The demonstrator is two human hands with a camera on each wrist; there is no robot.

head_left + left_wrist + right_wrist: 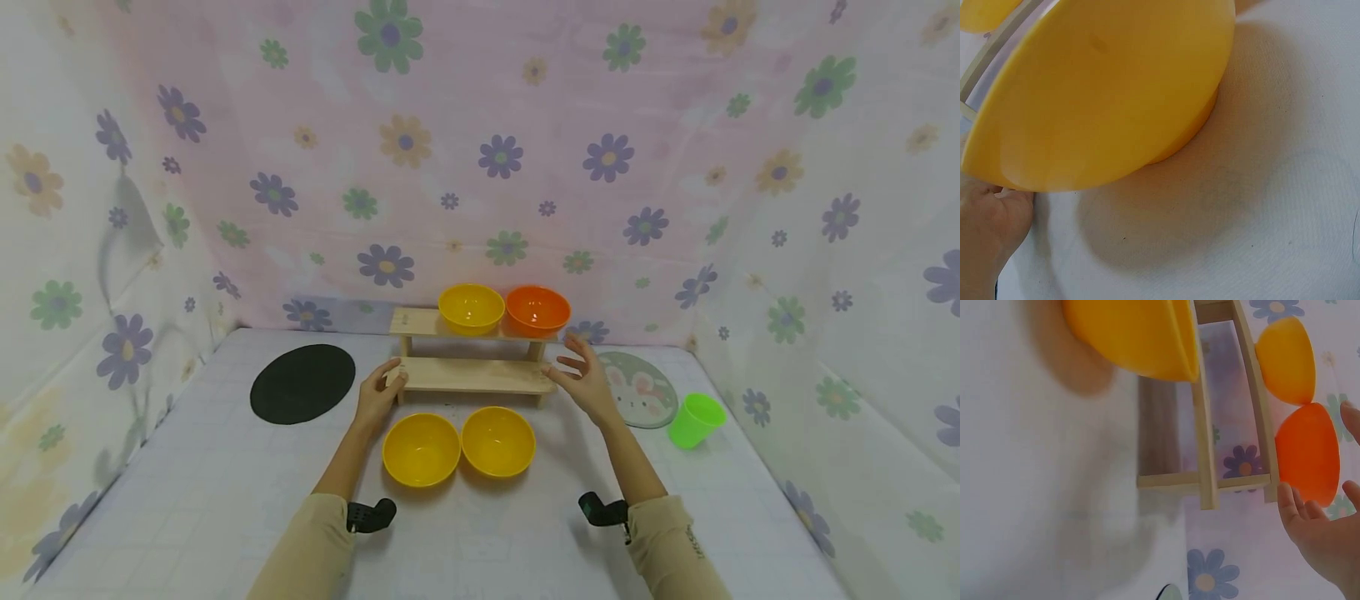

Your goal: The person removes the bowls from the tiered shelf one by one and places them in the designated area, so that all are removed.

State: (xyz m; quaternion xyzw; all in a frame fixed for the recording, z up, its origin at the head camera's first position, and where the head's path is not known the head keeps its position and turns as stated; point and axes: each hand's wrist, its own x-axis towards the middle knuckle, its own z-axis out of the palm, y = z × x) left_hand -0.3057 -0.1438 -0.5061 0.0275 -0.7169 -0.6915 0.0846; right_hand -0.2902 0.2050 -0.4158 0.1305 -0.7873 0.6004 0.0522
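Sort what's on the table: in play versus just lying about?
In play: wooden two-step rack, left hand touching its lower step, right hand open by its right end.

Idle: black disc, bunny plate, green cup.
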